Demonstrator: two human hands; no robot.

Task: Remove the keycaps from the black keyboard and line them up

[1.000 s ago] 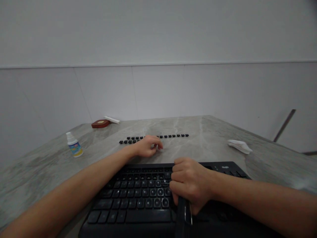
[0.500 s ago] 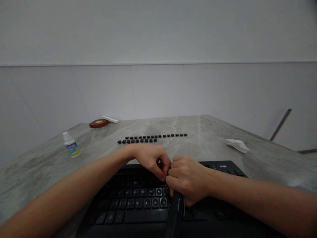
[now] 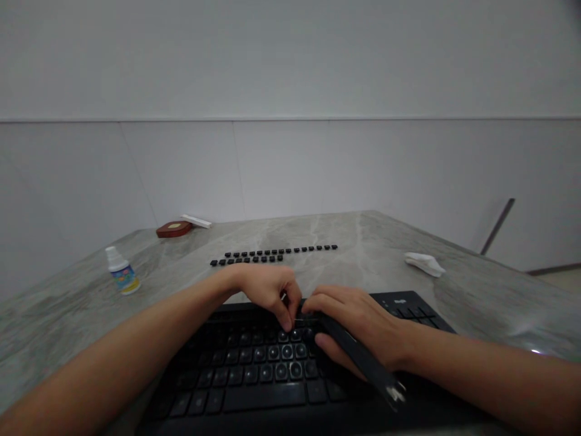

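A black keyboard (image 3: 263,396) lies before me, several of its positions showing pale round centres. My right hand (image 3: 358,324) is closed around a black keycap puller (image 3: 358,351), held slanting over the keys. Its near end has a light tuft, and a thin wire shows at the far end by my fingertips. My left hand (image 3: 275,297) is pinched, thumb against forefinger, above the keyboard's upper rows, close to that wire. What the pinch holds, if anything, is hidden. Beyond my hands, black keycaps (image 3: 281,251) stand in two rows on the table.
On the left stands a white spray bottle (image 3: 122,271) with a blue and yellow label. Farther back are a reddish-brown case (image 3: 173,229) and a white bar (image 3: 196,221). A crumpled white cloth (image 3: 425,264) lies right on the grey marbled table (image 3: 376,242), which meets a wall behind.
My right hand has turned and loosened from a fist, swinging the puller so its wire end now points away and its tufted end faces me. My left hand shifted slightly left. The view moved a little.
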